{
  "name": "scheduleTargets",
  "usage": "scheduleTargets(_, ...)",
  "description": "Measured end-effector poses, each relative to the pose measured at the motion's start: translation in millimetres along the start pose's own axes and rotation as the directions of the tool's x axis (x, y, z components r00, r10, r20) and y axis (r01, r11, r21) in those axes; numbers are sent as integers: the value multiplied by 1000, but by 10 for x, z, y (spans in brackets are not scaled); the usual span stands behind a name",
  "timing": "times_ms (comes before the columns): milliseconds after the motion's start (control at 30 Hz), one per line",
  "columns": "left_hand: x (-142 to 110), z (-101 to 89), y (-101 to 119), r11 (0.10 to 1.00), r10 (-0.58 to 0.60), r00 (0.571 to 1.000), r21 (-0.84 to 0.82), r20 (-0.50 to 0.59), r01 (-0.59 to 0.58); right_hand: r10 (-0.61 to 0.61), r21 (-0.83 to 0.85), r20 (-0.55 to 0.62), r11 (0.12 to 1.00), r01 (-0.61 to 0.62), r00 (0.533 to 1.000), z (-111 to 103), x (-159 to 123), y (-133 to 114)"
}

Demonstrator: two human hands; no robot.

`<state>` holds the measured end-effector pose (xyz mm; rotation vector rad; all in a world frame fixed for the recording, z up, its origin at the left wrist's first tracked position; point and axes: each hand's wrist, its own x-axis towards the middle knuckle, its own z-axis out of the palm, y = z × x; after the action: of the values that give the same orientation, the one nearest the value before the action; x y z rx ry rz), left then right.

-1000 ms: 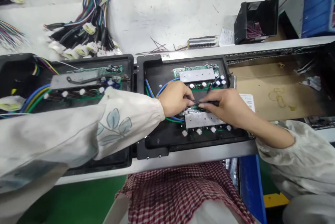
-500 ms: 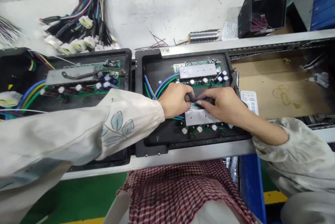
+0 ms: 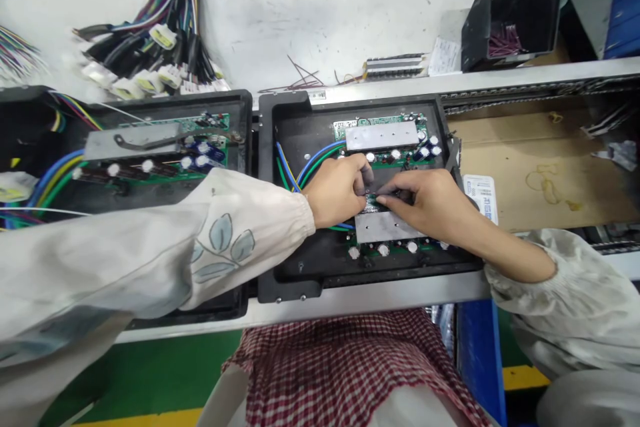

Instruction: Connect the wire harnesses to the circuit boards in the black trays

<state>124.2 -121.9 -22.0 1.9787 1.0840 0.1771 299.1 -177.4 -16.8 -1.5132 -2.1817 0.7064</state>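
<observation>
Green circuit board (image 3: 395, 162), seated in an open black enclosure (image 3: 290, 288), directly beneath both hands. The right fingertips (image 3: 381, 198) and the curled left fingers (image 3: 363, 177) converge, almost touching, on a narrow exposed strip of the board; both sets are bent close together, but whether they grip a small part there cannot be told. The strip lies just above a lower aluminium plate (image 3: 383, 227), whose long axis runs crosswise to the forearms' meeting point, parallel to an upper aluminium plate (image 3: 383, 136). The left hand (image 3: 334, 190) and right hand (image 3: 430, 205) approach from opposite sides, about equally near. Blue and green insulated wires (image 3: 305, 170) run beside the left hand. Left of the enclosure stands a second open unit (image 3: 150, 140); beyond, bundled wire harnesses (image 3: 173, 27) lie on the table (image 3: 325, 20), and flat cardboard (image 3: 540, 174) lies to the right.
</observation>
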Motion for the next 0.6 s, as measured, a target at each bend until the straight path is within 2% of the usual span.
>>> scheduleTargets(133,-7,7,34,996,20,1000,83,2,-20,0,8,-1,1000,0,1000,-3,2,-3)
scheduleTargets(233,-4,14,101,981,18,999,190,32,-24,52,29,20,998,-52,998,-16,13,-1)
scheduleTargets(367,31,-8,205,945,-2,993,326,117,-36,100,36,96,994,-103,990,-65,41,6)
scheduleTargets(600,131,-77,258,927,-16,960,363,280,-90,145,50,249,985,-162,958,-162,97,3)
